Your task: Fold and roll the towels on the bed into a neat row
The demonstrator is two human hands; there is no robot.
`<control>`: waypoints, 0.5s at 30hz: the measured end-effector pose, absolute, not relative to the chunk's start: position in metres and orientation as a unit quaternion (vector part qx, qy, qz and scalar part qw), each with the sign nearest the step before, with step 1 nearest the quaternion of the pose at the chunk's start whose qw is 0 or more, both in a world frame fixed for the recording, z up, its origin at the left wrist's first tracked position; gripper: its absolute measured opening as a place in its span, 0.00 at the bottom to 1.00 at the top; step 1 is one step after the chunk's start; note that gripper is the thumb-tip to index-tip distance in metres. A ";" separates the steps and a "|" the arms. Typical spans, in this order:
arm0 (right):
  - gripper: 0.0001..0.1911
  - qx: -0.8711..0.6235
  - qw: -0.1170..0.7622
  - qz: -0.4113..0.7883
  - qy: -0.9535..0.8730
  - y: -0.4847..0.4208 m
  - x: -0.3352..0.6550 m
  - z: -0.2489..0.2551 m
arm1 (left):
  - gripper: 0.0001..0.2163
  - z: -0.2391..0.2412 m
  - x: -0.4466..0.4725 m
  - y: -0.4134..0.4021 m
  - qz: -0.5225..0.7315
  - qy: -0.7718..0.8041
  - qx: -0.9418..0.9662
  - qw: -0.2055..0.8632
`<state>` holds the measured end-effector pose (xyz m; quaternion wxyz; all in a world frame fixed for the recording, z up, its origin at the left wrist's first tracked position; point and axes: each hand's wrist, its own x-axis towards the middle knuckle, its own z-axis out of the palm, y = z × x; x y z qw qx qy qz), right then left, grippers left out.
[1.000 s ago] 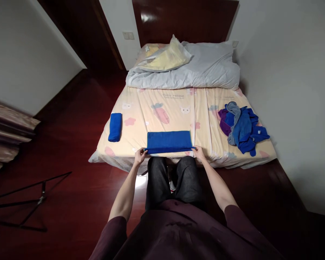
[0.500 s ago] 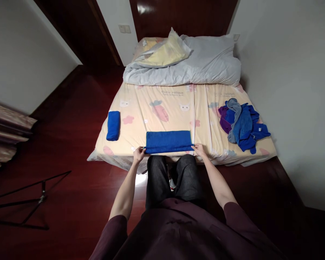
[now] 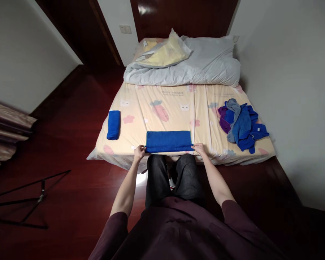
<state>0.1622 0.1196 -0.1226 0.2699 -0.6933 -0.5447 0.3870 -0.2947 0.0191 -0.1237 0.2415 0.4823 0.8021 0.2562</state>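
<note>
A blue towel (image 3: 168, 140) lies flat as a wide strip at the front edge of the bed, its near edge turned over. My left hand (image 3: 139, 151) pinches its near left corner. At the near right corner, my right hand (image 3: 199, 148) grips the same towel between thumb and fingers. Off to the left on the bed rests a folded blue towel (image 3: 113, 125), apart from my hands. A crumpled heap of blue, grey and purple cloths (image 3: 242, 124) sits on the right side of the bed.
The bed (image 3: 141, 99) has a cream sheet with carrot and rabbit prints. At its head lie a bunched grey quilt (image 3: 211, 59) and a yellow pillow (image 3: 169, 52). Black stand legs (image 3: 29, 199) are on the floor at left, below a curtain (image 3: 5, 133). A wall borders the right.
The view has shifted very slightly. Both hands keep hold of the towel's near corners, and the turned-over edge looks a little flatter.
</note>
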 end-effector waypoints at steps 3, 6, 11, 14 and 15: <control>0.11 -0.693 0.273 0.365 -0.558 0.118 0.160 -0.121 | 0.10 -0.120 -0.290 0.018 0.253 0.812 0.468 0.241; 0.06 -0.688 0.281 0.339 -0.577 0.111 0.155 -0.116 | 0.11 -0.116 -0.285 0.016 0.258 0.806 0.474 0.242; 0.20 -0.613 0.281 0.195 -0.712 0.089 0.132 -0.100 | 0.16 -0.110 -0.278 0.006 0.274 0.743 0.599 0.120; 0.20 -0.520 0.210 0.145 -0.815 0.078 0.122 -0.094 | 0.19 -0.109 -0.275 -0.002 0.216 0.658 0.709 0.130; 0.19 -0.507 0.188 0.144 -0.829 0.075 0.121 -0.094 | 0.20 -0.110 -0.274 -0.004 0.195 0.639 0.731 0.140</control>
